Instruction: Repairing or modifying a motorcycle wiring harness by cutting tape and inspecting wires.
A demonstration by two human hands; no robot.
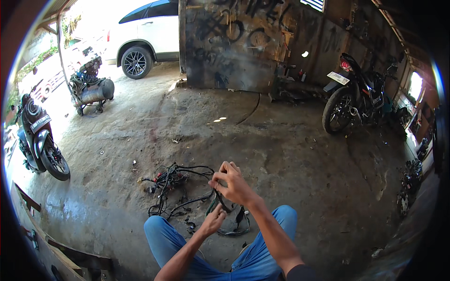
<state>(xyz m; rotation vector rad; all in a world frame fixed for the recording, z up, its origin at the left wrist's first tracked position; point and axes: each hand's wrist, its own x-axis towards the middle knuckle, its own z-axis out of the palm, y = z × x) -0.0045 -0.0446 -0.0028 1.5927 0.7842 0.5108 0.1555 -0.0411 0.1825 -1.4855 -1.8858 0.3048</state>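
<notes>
A black wiring harness [165, 188] lies tangled on the floor in front of my knees, with small red parts and dark connectors in its left bunch. One stretch of it is lifted between my hands. My right hand [228, 181], the higher one, pinches this stretch between thumb and fingers. Lower and a little to the left, my left hand [214, 221] is closed round the same harness. Loose looped wires [236, 231] hang or rest below my hands, between my jeans-clad knees. The fingertips of my left hand are partly hidden.
At the left stands a scooter [40, 136], with an air compressor [93, 91] behind it. A white car [157, 30] is parked outside. Far right, a motorcycle [356, 93] stands by the wall. A wooden bench [70, 255] is at the lower left.
</notes>
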